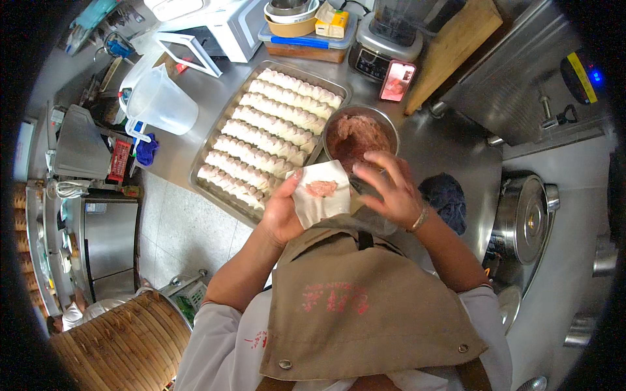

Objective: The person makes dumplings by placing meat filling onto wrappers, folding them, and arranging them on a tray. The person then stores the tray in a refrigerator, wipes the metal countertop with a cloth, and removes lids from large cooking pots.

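On my left hand (pixel 283 212) lies a square dough wrapper (pixel 332 210), its edge pinched under the thumb. A smear of pink minced meat (pixel 320 188) sits on the wrapper's middle. My right hand (pixel 393 195), blurred, hovers just right of it with fingers spread and nothing visible between them. Beyond that hand stands a steel bowl (pixel 396 139) of minced meat (pixel 359 129), hollowed toward the near side. Left of the bowl, a metal tray (pixel 225 206) holds several rows of filled, folded dumplings (pixel 269 132). Clear plastic (pixel 384 226) shows partly beneath my right hand.
A phone (pixel 397 82) leans against a blender base (pixel 386 41), beside a wooden board (pixel 455 54). A plastic pitcher (pixel 166 102) and a microwave (pixel 222 29) with its door ajar stand at left. A dark cloth (pixel 444 200) lies right. Bamboo steamers (pixel 122 342) and another person (pixel 80 313) are lower left.
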